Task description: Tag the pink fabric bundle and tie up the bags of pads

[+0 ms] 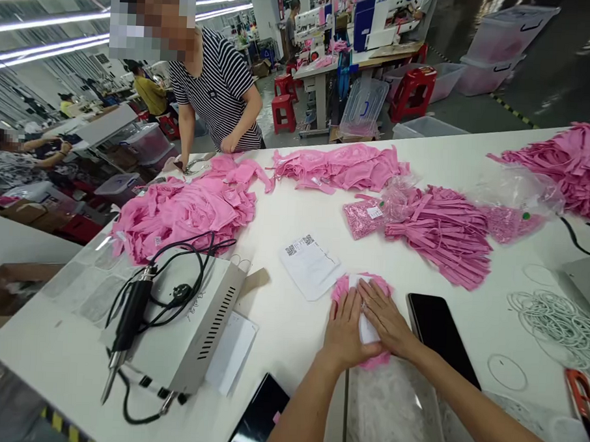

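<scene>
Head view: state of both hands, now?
Left hand: open, laid on the white piece and pink fabric beneath it.
Right hand: open, laid on the same white piece.

one head-worn view: forward and down, close over white table, workshop floor beyond.
</scene>
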`<state>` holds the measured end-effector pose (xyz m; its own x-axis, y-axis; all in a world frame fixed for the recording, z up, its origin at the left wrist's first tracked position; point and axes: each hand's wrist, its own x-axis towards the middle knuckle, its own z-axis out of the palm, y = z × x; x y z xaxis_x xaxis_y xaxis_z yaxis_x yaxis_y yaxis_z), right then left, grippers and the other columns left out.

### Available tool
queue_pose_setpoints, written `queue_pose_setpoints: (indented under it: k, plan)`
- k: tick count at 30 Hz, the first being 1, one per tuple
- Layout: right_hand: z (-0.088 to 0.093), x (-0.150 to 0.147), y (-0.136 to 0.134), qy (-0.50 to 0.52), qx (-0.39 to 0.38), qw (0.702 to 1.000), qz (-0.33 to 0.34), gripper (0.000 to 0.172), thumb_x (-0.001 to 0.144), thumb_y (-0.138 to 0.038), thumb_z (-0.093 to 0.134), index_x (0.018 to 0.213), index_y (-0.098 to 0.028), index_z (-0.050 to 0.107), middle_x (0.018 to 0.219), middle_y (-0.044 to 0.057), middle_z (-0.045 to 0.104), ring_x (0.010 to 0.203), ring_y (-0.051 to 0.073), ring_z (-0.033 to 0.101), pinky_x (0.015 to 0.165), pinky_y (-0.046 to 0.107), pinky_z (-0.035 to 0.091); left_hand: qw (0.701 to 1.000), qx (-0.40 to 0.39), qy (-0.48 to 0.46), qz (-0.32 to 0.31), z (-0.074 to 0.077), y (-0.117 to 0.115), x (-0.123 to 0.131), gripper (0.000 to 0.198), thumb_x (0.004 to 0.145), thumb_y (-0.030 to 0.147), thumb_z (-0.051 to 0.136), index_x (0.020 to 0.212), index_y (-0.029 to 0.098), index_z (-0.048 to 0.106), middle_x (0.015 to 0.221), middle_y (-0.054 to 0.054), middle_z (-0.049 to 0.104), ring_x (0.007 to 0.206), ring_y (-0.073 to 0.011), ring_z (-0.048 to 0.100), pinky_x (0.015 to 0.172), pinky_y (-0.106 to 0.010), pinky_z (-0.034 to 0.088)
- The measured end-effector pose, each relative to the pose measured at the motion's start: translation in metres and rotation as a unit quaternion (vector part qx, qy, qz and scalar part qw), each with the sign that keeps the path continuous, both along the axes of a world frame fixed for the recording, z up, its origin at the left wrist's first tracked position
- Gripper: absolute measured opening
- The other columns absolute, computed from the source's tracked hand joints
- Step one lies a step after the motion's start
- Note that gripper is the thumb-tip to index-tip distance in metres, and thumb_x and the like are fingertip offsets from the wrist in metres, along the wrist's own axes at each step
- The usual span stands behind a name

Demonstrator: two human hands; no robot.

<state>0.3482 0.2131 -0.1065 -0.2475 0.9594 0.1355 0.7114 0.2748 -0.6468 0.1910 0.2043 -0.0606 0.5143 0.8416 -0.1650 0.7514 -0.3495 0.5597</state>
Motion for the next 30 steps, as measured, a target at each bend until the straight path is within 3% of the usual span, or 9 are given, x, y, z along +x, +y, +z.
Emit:
queue_pose_setpoints:
  k: [3, 7, 12, 16, 19, 22, 24, 27, 30]
  plan:
    - [-0.002, 0.011, -0.002, 0.065, -0.016, 0.998, 0.004, 0.051, 0.096, -0.041, 0.026, 0.146, -0.031, 0.018, 0.152, 0.002, 0.025, 0.141, 0.023, 0.014, 0.112, 0.055, 0.023, 1.000, -0.001, -0.005, 0.001, -0.004, 0.002, 0.000, 0.110, 0.065, 0.065, 0.060, 0.146, 0.014, 0.005, 0.155, -0.010, 0.005, 0.143, -0.0272, 0.004, 0.116, -0.053, 0.013]
    - [-0.004, 0.015, -0.017, 0.027, 0.012, 1.000, 0.010, 0.060, 0.093, -0.042, 0.034, 0.147, -0.031, 0.009, 0.155, 0.002, 0.016, 0.142, 0.025, 0.007, 0.113, 0.056, 0.020, 1.000, 0.013, -0.008, 0.009, -0.008, -0.001, -0.002, 0.111, 0.065, 0.063, 0.061, 0.146, 0.013, 0.005, 0.155, -0.011, 0.005, 0.143, -0.0275, 0.005, 0.117, -0.053, 0.012]
    - [-0.033, 0.018, -0.026, -0.011, 0.082, 0.997, 0.004, 0.061, 0.093, -0.038, 0.031, 0.147, -0.033, 0.003, 0.156, 0.001, 0.010, 0.141, 0.029, 0.009, 0.110, 0.061, 0.021, 0.998, 0.019, -0.057, 0.001, -0.009, -0.010, -0.004, 0.104, 0.071, 0.064, 0.054, 0.147, 0.019, -0.001, 0.156, -0.006, 0.003, 0.144, -0.0257, 0.004, 0.117, -0.052, 0.009]
    - [-0.048, 0.020, -0.018, -0.010, 0.081, 0.997, 0.015, 0.061, 0.093, -0.039, 0.030, 0.147, -0.030, 0.005, 0.156, 0.003, 0.012, 0.141, 0.029, 0.010, 0.111, 0.060, 0.019, 0.996, -0.010, -0.084, 0.018, -0.006, -0.007, -0.005, 0.106, 0.069, 0.066, 0.055, 0.146, 0.020, -0.003, 0.156, -0.005, -0.001, 0.143, -0.0277, 0.001, 0.116, -0.054, 0.005]
    - [-0.037, 0.018, -0.015, 0.026, 0.047, 0.999, 0.010, 0.061, 0.092, -0.044, 0.032, 0.147, -0.028, 0.013, 0.155, 0.004, 0.016, 0.141, 0.028, 0.010, 0.113, 0.057, 0.015, 0.993, -0.054, -0.101, 0.021, 0.002, -0.005, -0.008, 0.107, 0.066, 0.065, 0.059, 0.147, 0.018, 0.005, 0.156, -0.007, 0.001, 0.143, -0.0303, 0.000, 0.116, -0.055, 0.003]
    - [-0.011, 0.013, -0.021, 0.117, -0.014, 0.992, -0.055, 0.066, 0.087, -0.050, 0.040, 0.146, -0.028, 0.019, 0.155, 0.003, 0.013, 0.141, 0.026, 0.009, 0.114, 0.052, 0.013, 0.981, -0.081, -0.162, 0.064, 0.010, -0.011, -0.017, 0.100, 0.068, 0.058, 0.063, 0.146, 0.018, 0.015, 0.156, -0.008, 0.001, 0.143, -0.0298, -0.002, 0.117, -0.052, 0.005]
    - [0.004, 0.009, -0.032, 0.213, -0.069, 0.963, -0.147, 0.073, 0.083, -0.054, 0.045, 0.146, -0.027, 0.019, 0.155, 0.004, 0.014, 0.141, 0.025, 0.013, 0.114, 0.048, 0.017, 0.955, -0.064, -0.232, 0.175, 0.010, -0.020, -0.024, 0.084, 0.075, 0.051, 0.059, 0.144, 0.018, 0.024, 0.155, -0.009, 0.010, 0.143, -0.0267, 0.005, 0.118, -0.047, 0.009]
    - [0.014, 0.002, -0.054, 0.355, -0.157, 0.879, -0.276, 0.082, 0.076, -0.057, 0.051, 0.144, -0.022, 0.023, 0.152, 0.010, 0.025, 0.136, 0.027, 0.030, 0.110, 0.045, 0.030, 0.860, -0.130, -0.338, 0.359, 0.008, -0.032, -0.032, 0.065, 0.080, 0.041, 0.055, 0.136, 0.012, 0.039, 0.146, -0.015, 0.036, 0.135, -0.0261, 0.034, 0.112, -0.041, 0.028]
    - [0.012, -0.004, -0.067, 0.410, -0.199, 0.828, -0.327, 0.081, 0.068, -0.056, 0.058, 0.138, -0.020, 0.035, 0.147, 0.011, 0.035, 0.132, 0.028, 0.038, 0.109, 0.042, 0.033, 0.802, -0.220, -0.387, 0.398, 0.008, -0.035, -0.034, 0.062, 0.077, 0.038, 0.060, 0.129, 0.008, 0.047, 0.134, -0.019, 0.051, 0.122, -0.0265, 0.049, 0.104, -0.038, 0.038]
